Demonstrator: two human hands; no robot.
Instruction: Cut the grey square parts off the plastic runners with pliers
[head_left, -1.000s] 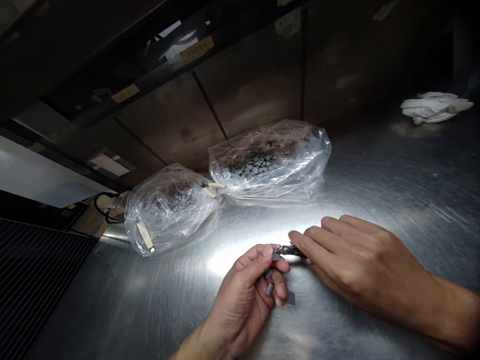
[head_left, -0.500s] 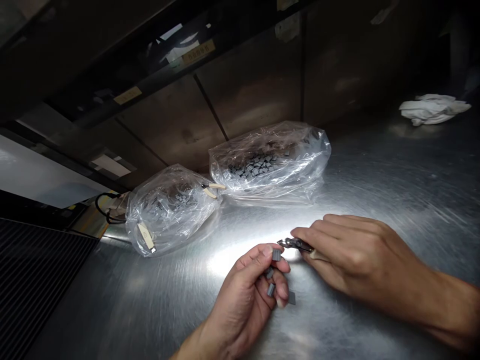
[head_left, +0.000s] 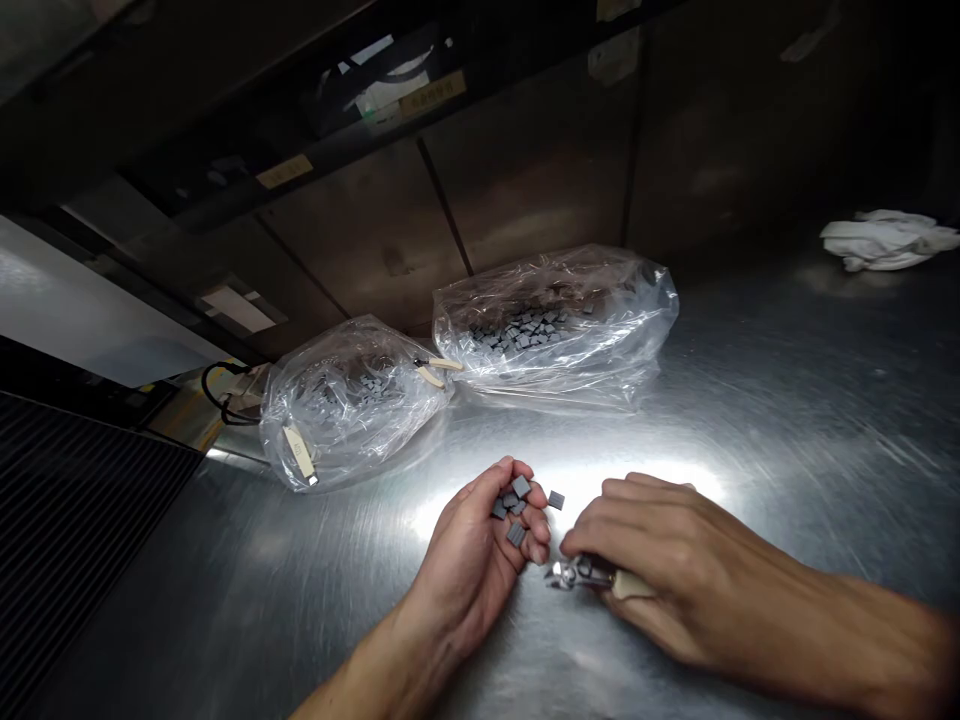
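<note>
You're cupping grey chips [head_left: 514, 506] in your left hand [head_left: 471, 565], palm up and fingers curled, with one chip [head_left: 556, 499] lying just beside it on the steel table [head_left: 787, 430]. Your right hand [head_left: 675, 565] is closing around pliers [head_left: 579, 574], tips toward the chips, while bags [head_left: 555, 325] are sitting on the far side.

Measured from the fuller plastic bag [head_left: 555, 325]: a second plastic bag [head_left: 349, 405] touches it on the left, a crumpled rag [head_left: 889, 240] lies well off to the right, and two hands sit before it over the steel bench [head_left: 780, 400] (small tiles [head_left: 514, 505] in the left hand [head_left: 465, 570], small pliers [head_left: 577, 574] in the right hand [head_left: 675, 560]), with one loose tile [head_left: 555, 499] between them.
</note>
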